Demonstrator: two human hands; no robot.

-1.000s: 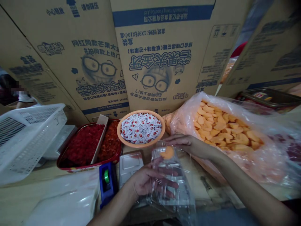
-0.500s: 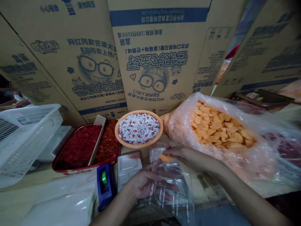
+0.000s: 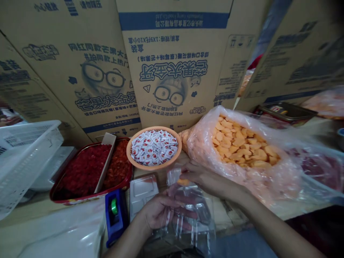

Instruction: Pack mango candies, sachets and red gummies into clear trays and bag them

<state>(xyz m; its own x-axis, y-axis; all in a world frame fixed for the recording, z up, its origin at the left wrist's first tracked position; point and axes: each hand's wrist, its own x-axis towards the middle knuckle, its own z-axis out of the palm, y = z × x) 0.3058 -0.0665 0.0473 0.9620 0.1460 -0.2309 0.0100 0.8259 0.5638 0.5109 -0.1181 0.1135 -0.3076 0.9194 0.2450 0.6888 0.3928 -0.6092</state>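
My left hand (image 3: 161, 209) grips a clear plastic tray (image 3: 200, 218) with moulded compartments; its fingers show through the plastic from underneath. Over the tray's far end, my right hand (image 3: 200, 175) is closed on an orange candy piece (image 3: 184, 182), the fingertips on top of it. The candy is close above the tray or touching it; I cannot tell which. Just right of my right hand, an open plastic bag (image 3: 199, 143) bulges with many such orange pieces (image 3: 239, 143). Left of the tray lies another compartment tray (image 3: 143, 186), flat on the table.
An orange bowl (image 3: 129, 157) of small printed sachets (image 3: 154, 147) stands behind my hands. Leftward are a red tin (image 3: 126, 182) of red and orange pieces split by a divider (image 3: 105, 161), a blue tape dispenser (image 3: 118, 225) and a white basket (image 3: 40, 143). Cardboard boxes (image 3: 172, 46) wall the back.
The view has shifted slightly, so everything sits further left. My right hand has lowered the orange candy piece a little toward the tray, and its fingers now cover more of it.
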